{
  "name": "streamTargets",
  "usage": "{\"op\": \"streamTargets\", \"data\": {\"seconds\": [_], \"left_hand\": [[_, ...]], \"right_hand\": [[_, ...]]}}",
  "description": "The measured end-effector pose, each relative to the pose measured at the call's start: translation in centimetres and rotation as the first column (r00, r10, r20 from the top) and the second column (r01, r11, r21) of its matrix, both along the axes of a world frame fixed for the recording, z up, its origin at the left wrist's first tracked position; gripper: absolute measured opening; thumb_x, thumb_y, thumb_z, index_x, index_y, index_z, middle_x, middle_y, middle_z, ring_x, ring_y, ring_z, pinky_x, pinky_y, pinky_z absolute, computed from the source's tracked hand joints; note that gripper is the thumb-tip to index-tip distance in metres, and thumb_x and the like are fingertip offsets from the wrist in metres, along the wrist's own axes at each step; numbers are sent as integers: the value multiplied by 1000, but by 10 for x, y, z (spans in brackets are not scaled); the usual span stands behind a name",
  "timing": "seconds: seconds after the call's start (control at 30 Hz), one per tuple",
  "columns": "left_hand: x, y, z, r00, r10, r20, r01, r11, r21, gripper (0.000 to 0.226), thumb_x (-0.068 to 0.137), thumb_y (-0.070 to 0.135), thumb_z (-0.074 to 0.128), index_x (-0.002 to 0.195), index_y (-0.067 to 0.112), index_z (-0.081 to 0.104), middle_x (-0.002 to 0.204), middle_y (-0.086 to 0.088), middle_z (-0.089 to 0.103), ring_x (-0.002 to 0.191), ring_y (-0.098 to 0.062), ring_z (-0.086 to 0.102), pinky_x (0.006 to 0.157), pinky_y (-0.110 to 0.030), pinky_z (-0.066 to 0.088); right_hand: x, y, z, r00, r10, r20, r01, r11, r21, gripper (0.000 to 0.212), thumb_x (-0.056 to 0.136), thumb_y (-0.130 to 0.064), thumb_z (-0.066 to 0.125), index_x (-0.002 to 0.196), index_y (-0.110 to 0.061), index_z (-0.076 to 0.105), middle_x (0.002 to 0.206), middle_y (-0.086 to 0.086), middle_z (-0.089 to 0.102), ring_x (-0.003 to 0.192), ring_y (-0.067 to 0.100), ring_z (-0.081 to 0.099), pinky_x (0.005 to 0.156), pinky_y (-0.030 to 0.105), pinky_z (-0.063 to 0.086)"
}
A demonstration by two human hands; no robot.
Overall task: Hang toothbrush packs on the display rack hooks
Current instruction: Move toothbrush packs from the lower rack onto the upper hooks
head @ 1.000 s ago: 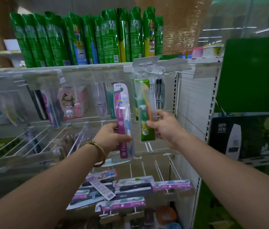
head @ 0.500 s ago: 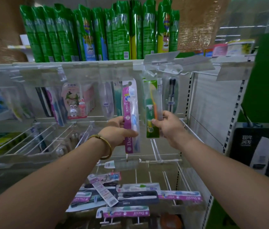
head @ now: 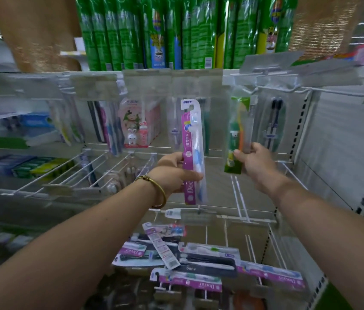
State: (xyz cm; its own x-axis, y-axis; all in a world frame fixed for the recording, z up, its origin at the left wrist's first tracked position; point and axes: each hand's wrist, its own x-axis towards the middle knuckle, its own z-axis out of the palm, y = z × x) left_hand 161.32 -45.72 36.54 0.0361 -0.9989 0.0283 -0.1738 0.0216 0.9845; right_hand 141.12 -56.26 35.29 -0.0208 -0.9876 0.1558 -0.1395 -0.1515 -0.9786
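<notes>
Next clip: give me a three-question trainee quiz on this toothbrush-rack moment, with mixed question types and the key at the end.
1. True or false: the left hand holds a purple toothbrush pack upright.
2. Multiple choice: the right hand grips A) the lower end of a green toothbrush pack; B) a black toothbrush pack; C) nothing.
3. Fill in: the gold bracelet is on the ____ wrist.
Key: 1 true; 2 A; 3 left.
</notes>
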Motion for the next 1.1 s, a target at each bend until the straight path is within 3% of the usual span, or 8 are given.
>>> {"op": "streamTargets", "data": {"seconds": [0.1,0.23,0.43,0.6,0.73,0.83,1.0,1.1], "left_hand": [[13,7,-3,1000,6,0,-6,1000,5,36,81,-1,75,110,16,62,103,-9,72,98,-26,70,81,-41,60],[29,18,-6,999,19,27,-20,1000,15,36,81,1,76,107,21,63,106,-9,73,99,-26,71,84,-42,60],[50,36,-9,1000,13,20,-13,1000,10,36,81,1,76,109,18,62,105,-8,74,96,-24,72,77,-36,60],[79,57,-10,1000,-13,12,13,1000,13,33,82,1,76,105,19,61,106,-9,73,100,-25,71,87,-42,59],[116,76,-9,1000,-18,11,18,1000,1,37,80,0,77,110,14,63,105,-9,74,99,-28,72,89,-49,58],[151,90,-6,1000,-20,21,21,1000,-2,42,80,0,77,117,12,63,106,-10,74,99,-26,72,88,-49,59],[205,112,-6,999,-21,27,21,1000,-21,39,79,0,77,113,16,65,104,-9,75,98,-27,72,88,-50,58],[233,123,-5,998,-48,34,49,998,-45,35,81,1,76,109,19,66,102,-9,75,96,-25,73,87,-47,59]], "right_hand": [[6,6,-7,996,-64,-55,61,997,-55,23,89,-23,73,106,-18,57,102,-1,65,99,22,65,96,42,51],[12,22,-8,961,-242,-132,225,966,-128,43,88,-30,74,118,-14,49,105,0,52,97,19,52,84,30,39],[44,51,-4,970,-213,-116,193,968,-162,22,95,-31,65,98,-10,57,83,-1,56,75,17,53,62,26,38],[83,78,1,923,-252,-291,231,967,-107,17,96,-29,62,95,-12,59,98,7,62,85,24,54,66,28,39],[118,102,-2,953,-175,-249,165,985,-58,22,97,-37,61,95,-16,67,86,5,67,84,25,62,83,39,52],[161,133,-1,996,-13,-85,12,1000,-4,24,101,-36,53,101,-14,64,81,2,61,78,18,60,73,35,52],[234,179,1,973,228,-31,-227,973,44,34,97,-48,54,104,-15,63,100,6,67,91,23,67,75,38,57],[270,197,-1,946,322,-39,-321,947,24,23,96,-34,62,110,-16,65,106,5,71,96,22,70,78,39,59]]}}
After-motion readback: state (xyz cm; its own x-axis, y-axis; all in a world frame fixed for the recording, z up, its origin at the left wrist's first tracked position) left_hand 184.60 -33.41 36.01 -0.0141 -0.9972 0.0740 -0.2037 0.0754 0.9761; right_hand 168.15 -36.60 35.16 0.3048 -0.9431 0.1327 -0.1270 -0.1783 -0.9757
